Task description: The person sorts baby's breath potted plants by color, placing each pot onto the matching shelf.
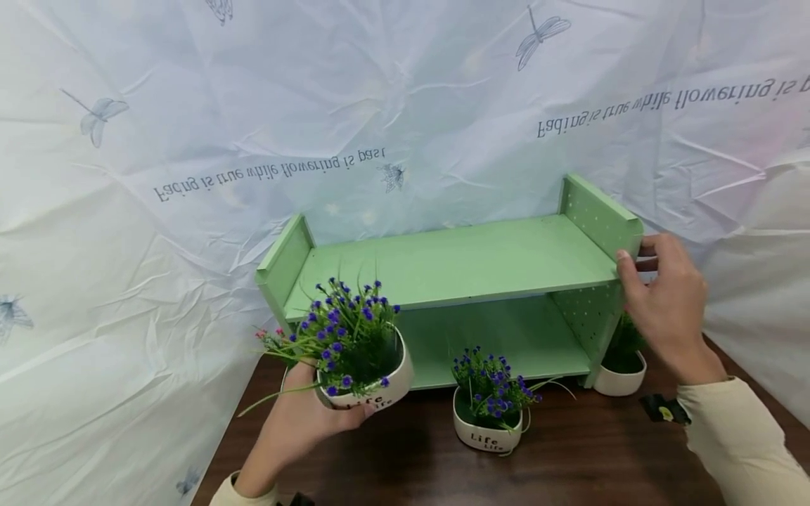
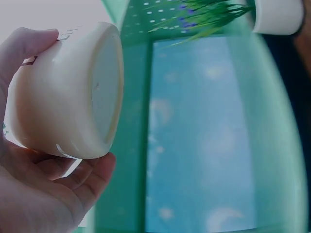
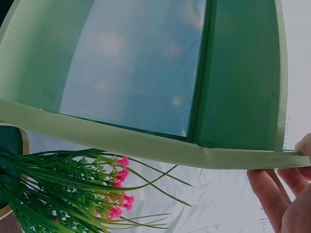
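Note:
My left hand (image 1: 310,414) grips a white "Life" flowerpot (image 1: 395,372) with purple flowers (image 1: 335,327), holding it up in front of the left part of a green two-tier shelf (image 1: 468,260). In the left wrist view the pot (image 2: 58,97) shows its pale underside, with the thumb on one side and the fingers around the other. My right hand (image 1: 671,302) pinches the upper right side panel (image 1: 601,214) of the shelf between thumb and fingers. The right wrist view shows the fingers (image 3: 267,194) on the panel edge.
A second purple-flowered pot (image 1: 487,436) stands on the brown table (image 1: 569,457) before the shelf. Another white pot (image 1: 620,379) stands against its right side; pink flowers (image 3: 119,184) show there. More pink flowers (image 1: 268,337) peek out at left. A printed cloth (image 1: 405,91) hangs behind.

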Demonstrator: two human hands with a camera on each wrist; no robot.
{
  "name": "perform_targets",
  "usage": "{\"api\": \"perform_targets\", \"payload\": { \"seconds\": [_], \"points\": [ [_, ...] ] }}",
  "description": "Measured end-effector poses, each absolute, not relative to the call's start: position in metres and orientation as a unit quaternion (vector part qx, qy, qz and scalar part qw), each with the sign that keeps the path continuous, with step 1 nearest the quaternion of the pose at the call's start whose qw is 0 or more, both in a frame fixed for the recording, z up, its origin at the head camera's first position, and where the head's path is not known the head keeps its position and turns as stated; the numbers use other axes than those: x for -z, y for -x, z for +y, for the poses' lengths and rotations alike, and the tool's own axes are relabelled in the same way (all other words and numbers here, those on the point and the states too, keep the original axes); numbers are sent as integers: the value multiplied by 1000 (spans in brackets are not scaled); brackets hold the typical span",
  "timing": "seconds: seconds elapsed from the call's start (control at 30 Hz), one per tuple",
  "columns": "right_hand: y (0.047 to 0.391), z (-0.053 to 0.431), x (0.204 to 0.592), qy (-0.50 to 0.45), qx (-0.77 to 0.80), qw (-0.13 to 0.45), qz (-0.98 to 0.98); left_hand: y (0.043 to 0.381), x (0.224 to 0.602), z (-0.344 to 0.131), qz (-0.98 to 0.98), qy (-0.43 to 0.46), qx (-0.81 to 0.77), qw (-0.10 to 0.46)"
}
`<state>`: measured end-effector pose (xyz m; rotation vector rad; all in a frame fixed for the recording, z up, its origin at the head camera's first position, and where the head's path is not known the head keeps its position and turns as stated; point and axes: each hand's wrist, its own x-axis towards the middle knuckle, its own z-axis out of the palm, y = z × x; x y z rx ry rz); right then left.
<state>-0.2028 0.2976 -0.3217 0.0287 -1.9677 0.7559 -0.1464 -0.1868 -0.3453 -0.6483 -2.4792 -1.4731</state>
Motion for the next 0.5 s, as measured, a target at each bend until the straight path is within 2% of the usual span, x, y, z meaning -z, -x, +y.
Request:
{"api": "perform_targets", "payload": {
  "seconds": [0.27, 0.5],
  "points": [
    [201, 298, 321, -6, -311, 487, -816, 150, 303, -189, -828, 233, 502, 93],
    [203, 298, 321, -10, -312, 492, -813, 157, 279, -186, -824, 225, 507, 117]
  ]
}}
